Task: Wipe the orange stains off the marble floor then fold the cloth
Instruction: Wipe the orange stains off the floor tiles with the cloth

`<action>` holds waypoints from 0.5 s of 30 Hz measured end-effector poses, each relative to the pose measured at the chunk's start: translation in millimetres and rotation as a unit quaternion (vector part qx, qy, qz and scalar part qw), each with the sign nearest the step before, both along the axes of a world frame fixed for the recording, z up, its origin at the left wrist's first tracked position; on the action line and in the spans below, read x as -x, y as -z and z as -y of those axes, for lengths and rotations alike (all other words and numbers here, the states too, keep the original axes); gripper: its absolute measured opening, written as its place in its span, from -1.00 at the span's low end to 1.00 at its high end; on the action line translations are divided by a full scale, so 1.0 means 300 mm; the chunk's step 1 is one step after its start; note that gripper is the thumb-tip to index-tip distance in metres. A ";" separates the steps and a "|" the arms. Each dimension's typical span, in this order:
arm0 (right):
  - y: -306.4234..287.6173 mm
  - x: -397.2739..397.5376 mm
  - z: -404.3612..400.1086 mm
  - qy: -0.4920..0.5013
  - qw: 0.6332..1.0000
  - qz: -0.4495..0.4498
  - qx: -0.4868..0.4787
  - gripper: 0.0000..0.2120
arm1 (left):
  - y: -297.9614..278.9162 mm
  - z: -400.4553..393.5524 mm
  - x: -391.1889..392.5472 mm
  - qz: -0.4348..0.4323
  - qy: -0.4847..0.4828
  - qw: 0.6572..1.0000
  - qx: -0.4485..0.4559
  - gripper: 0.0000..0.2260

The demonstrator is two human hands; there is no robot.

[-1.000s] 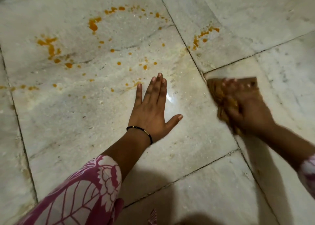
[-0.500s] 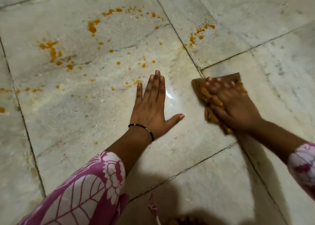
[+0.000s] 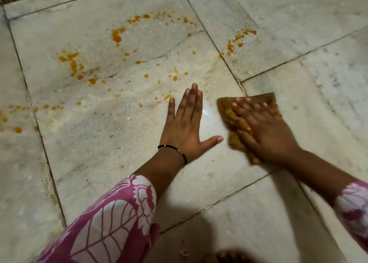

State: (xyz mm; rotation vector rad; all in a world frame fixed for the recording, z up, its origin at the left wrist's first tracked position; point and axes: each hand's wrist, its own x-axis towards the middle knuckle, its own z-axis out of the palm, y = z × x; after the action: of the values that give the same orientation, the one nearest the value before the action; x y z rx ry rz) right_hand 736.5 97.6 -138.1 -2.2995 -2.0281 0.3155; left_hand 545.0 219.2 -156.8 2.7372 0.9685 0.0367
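I'm pressing the brown cloth (image 3: 249, 111) flat under my right hand (image 3: 264, 131), fingers straight, beside the tile joint. My left hand (image 3: 185, 127) is bracing, splayed on the marble floor (image 3: 119, 163). Orange stains (image 3: 117, 36) are lying ahead, untouched. I'm judging long, firm, overlapping strokes best, so the mess isn't smeared.

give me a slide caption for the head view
Right hand presses cloth on marble floor; orange stains remain.
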 end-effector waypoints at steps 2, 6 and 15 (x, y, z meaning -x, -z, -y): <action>0.007 -0.107 0.009 0.038 0.999 0.021 -0.004 -0.36 | -0.005 -0.001 -0.004 -0.002 -0.006 1.000 0.004 -0.04; 0.009 -0.233 -0.175 0.146 0.989 0.004 -0.015 -0.25 | -0.001 -0.004 -0.013 -0.031 0.001 1.000 0.008 -0.09; 0.017 -0.020 -0.110 -0.036 0.997 -0.044 -0.052 -0.39 | 0.008 -0.009 -0.012 -0.030 0.009 1.000 0.003 -0.15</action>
State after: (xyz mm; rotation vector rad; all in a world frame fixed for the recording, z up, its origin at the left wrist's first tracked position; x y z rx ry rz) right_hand 742.4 130.6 -143.2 -2.1175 -2.0376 0.3010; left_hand 548.7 222.0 -159.2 2.7551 0.9569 -0.0514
